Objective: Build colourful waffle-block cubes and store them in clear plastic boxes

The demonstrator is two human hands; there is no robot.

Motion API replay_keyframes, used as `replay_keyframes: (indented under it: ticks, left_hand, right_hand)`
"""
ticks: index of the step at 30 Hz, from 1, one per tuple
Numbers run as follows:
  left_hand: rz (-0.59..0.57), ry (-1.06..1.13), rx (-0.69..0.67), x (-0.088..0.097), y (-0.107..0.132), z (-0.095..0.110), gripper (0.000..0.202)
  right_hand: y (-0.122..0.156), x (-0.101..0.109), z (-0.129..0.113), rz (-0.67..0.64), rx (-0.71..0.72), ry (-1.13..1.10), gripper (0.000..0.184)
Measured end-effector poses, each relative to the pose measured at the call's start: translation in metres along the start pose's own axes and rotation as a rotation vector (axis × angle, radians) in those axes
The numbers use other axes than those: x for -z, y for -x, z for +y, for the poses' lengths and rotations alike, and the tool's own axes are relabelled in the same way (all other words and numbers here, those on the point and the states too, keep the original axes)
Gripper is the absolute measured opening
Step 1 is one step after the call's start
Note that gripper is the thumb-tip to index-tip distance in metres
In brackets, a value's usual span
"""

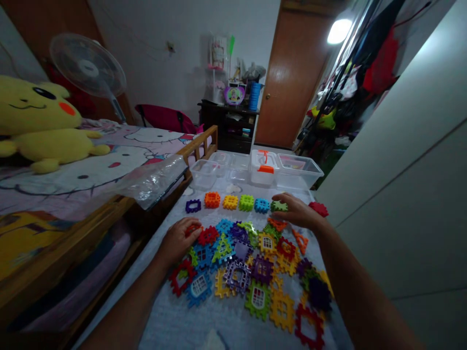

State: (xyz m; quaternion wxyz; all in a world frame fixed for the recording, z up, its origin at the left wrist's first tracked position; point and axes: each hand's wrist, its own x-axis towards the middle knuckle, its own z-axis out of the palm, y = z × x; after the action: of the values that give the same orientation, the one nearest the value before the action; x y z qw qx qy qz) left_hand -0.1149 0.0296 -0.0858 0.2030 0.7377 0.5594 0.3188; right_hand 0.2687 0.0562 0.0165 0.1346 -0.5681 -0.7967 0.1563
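We see many interlocking plastic building tiles lying loosely in an overlapping heap on the cloth-covered surface, between our two forearms. Beyond them stands a row: dark blue frame, orange, yellow, lime and light blue pieces, then a green piece; a red piece lies farther right. Our right hand has its fingers around the green piece, but we cannot tell if they pinch it. Our left hand touches an orange-red tile; its grip is also unclear. We judge the arranging only partly done, since the heap remains large. The tiles have toothed edges, some with window lattices.
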Motion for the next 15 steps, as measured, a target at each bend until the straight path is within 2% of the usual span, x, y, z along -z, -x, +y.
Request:
replay_keyframes:
  ticks: [4, 7, 12, 15]
  left_hand:
    - [0.004, 0.005, -0.007, 0.0, -0.001, -0.002, 0.035]
    - [0.015, 0.016, 0.004, 0.0, -0.001, -0.003, 0.038]
    - [0.03, 0.04, 0.028, 0.001, 0.001, 0.0, 0.041]
    - [0.022, 0.054, 0.051, 0.002, 0.001, 0.002, 0.043]
  right_hand:
    - [0.058, 0.004, 0.021, 0.023, -0.103, -0.141, 0.037]
    - [0.087, -0.004, 0.02, -0.021, -0.15, -0.167, 0.033]
    - [0.1, -0.027, -0.002, -0.033, -0.108, -0.038, 0.042]
    - [0.095, -0.039, -0.009, -0.028, -0.094, -0.016, 0.027]
